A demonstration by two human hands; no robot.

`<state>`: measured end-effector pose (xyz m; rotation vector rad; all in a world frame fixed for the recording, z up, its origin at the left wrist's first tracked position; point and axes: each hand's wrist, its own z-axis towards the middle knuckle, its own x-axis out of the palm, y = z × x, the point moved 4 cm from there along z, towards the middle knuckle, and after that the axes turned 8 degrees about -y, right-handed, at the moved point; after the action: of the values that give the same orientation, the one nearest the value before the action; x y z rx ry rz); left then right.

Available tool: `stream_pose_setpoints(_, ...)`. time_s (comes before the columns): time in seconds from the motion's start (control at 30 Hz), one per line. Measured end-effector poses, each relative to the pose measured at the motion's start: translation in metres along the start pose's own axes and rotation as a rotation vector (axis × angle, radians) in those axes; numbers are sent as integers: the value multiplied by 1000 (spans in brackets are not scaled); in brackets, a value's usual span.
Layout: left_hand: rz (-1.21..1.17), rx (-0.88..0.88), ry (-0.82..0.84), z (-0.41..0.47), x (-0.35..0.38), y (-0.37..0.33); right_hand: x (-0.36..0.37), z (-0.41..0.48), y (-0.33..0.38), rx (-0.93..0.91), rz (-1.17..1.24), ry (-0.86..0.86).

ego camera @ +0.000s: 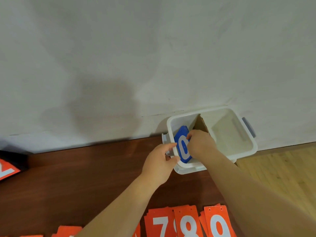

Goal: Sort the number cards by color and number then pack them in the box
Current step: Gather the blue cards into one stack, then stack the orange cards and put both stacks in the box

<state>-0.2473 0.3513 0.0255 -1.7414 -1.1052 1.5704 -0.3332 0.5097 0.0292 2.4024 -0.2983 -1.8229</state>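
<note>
A white plastic box (246, 152) stands against the wall, split by a cardboard divider (201, 124). A stack of blue cards (182, 134), the top one showing a white 0, sits tilted in the left compartment. My right hand (199, 142) reaches into that compartment and grips the blue stack from its right side. My left hand (159, 162) holds the box's left rim, fingertips touching the stack's left edge. Orange number cards lie along the near edge of the table: a 7 (159, 223), an 8 (188, 223) and a 9 (218, 223).
More orange cards (69, 231) show at the bottom left, and one orange card (6, 170) rests on a dark object at the far left. The brown table (77, 182) meets a pale wall. Light wooden floor (277, 171) lies to the right.
</note>
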Motion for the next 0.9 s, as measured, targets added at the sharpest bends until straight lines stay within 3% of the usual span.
stream_pose_setpoints(0.3,26,32,-3,0,0,-1,20,16,14,-56,-303,164)
stream_pose_setpoints(0.5,117,75,1,0,3,-5,25,10,11,-48,-346,327)
stream_pose_setpoints(0.9,351,141,-71,-48,-31,2,-34,-105,-17,-104,220,-92)
